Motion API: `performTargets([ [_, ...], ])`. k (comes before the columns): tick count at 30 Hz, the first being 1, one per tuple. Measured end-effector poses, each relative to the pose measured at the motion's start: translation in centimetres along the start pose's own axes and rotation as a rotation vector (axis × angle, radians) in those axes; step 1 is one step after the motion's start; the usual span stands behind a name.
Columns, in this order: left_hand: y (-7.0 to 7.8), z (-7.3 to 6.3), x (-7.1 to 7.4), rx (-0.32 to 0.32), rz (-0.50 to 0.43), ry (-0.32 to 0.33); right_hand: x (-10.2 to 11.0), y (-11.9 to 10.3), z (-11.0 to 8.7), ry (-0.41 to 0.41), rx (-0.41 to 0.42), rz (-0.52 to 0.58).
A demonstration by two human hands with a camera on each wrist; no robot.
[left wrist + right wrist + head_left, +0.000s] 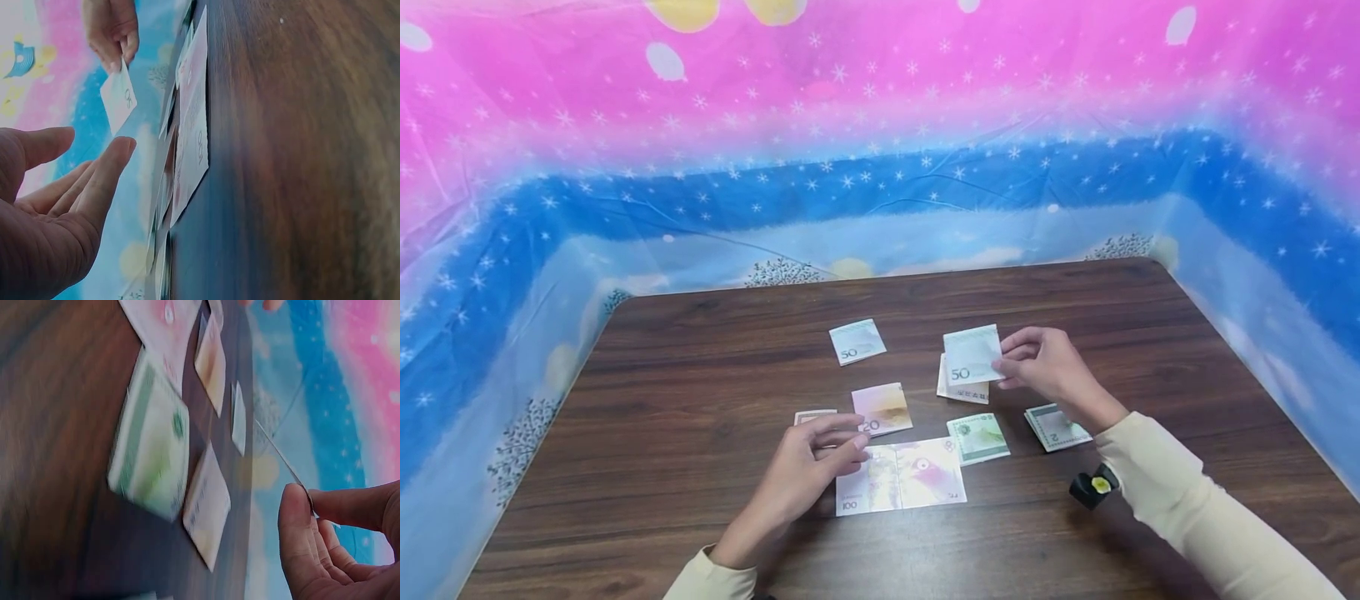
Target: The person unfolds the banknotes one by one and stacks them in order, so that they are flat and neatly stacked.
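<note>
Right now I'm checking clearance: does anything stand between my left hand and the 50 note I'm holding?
Nothing visible does: the left wrist view shows only open air between the left hand and the 50 note held by the right hand.

We see a brown wooden table bearing a 100 note, with folded notes beyond and right of it.

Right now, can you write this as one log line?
right hand: pinches square pale-green paper 50 note, raised | left hand: holds nothing | creased pink paper 100 note: on brown wooden table
</note>
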State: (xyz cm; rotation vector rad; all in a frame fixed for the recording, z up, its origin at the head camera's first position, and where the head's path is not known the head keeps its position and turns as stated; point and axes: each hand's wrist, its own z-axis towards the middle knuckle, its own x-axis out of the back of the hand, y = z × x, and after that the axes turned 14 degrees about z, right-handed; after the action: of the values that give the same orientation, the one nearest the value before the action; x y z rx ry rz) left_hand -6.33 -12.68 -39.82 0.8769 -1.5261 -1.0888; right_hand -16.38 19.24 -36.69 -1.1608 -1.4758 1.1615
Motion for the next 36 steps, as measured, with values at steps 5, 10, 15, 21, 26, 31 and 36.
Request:
performTargets([
  [5,0.0,0.0,-0.4,0.026,-0.035,-0.005,-2.1,0.3,-1.0,-0.061,-0.022,0.068],
  [10,0.1,-0.2,-0.8,0.057,-0.049,-0.002,-3.6,0.4,-2.1,-0.130,-0.030,0.137],
  [15,0.1,-0.1,-1.1,0.069,-0.102,-0.020,-5.1,0.4,-3.0,-0.168,-0.044,0.175],
  [21,0.3,0.0,-1.3,0.104,-0.212,-0.020,-6.9,0.9,-3.7,-0.242,-0.041,0.212],
  [26,0.7,-0.1,-1.7,0.154,-0.265,0.051,-7.8,1.4,-4.2,-0.281,-0.059,0.264],
  [31,1.1,-0.1,-1.6,0.164,-0.279,0.112,-8.6,1.8,-4.4,-0.269,-0.068,0.322],
  [36,1.5,-0.3,-1.5,0.170,-0.288,0.121,-9.2,2.2,-4.4,-0.263,-0.060,0.351],
])
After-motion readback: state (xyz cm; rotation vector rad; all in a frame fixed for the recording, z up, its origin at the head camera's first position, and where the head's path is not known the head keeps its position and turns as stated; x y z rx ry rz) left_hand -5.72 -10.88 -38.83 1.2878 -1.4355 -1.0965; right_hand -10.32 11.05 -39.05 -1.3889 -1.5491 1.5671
